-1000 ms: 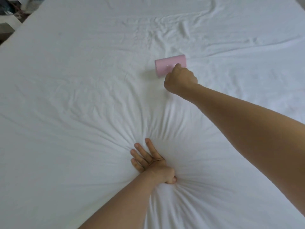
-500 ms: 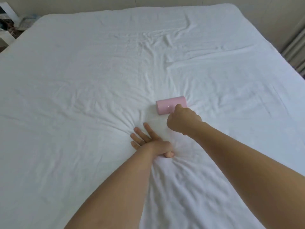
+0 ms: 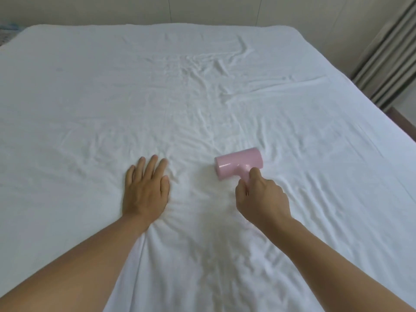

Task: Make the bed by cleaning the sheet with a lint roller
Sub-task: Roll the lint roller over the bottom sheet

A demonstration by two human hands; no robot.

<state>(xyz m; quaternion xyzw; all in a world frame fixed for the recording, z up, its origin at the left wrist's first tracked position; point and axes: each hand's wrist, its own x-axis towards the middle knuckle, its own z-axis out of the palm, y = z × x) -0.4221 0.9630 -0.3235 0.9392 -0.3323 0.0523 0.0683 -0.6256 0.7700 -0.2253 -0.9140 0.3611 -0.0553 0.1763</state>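
Note:
A white sheet [image 3: 157,97] covers the whole bed and is creased in its middle and towards the far right. A pink lint roller [image 3: 236,163] lies with its drum on the sheet right of centre. My right hand [image 3: 263,199] grips its short handle from the near side. My left hand [image 3: 146,188] rests flat on the sheet to the roller's left, fingers straight and pointing away from me, a hand's width of sheet between it and the roller.
A pale wall [image 3: 202,10] runs behind the bed's far edge. Grey curtains [image 3: 387,59] hang at the right, beside the bed's right edge. Something blurred sits past the bed's far left corner [image 3: 6,30].
My right hand drew the roller back towards me over the sheet. My left hand let go of the bunched sheet and now lies flat further left. The view tilted up.

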